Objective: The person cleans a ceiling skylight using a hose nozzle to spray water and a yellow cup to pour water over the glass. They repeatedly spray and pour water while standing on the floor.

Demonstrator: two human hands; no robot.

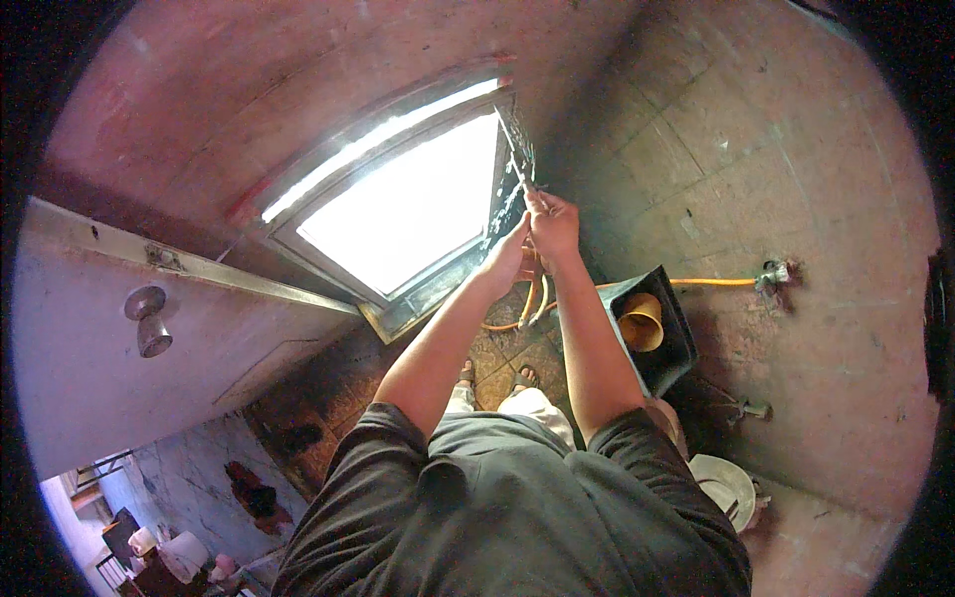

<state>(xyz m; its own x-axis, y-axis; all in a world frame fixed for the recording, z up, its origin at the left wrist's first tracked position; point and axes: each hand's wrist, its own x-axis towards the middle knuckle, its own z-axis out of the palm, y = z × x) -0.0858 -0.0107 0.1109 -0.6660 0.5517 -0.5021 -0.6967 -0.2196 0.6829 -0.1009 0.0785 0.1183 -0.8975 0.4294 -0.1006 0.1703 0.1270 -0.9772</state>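
Note:
Both arms reach forward to the wall beside a bright framed opening (408,199). My right hand (555,227) is closed high up around the end of a yellow-orange hose (716,282). Just below it, my left hand (507,261) is closed on the same hose. Pale streaks that look like spraying water (512,144) fan up from the hands along the frame's right edge. The hose loops down under my hands, passes behind a black bucket and runs to a wall tap (772,281). My fingers partly hide the hose end.
Right of my arm stands the black bucket (679,353) with a yellow mug (641,320) in it. A lower tap (754,409) and a white basin (724,482) are behind it. A pale door (179,308) with a round knob (149,318) stands to the left. My sandalled feet are on brown tiles (497,343).

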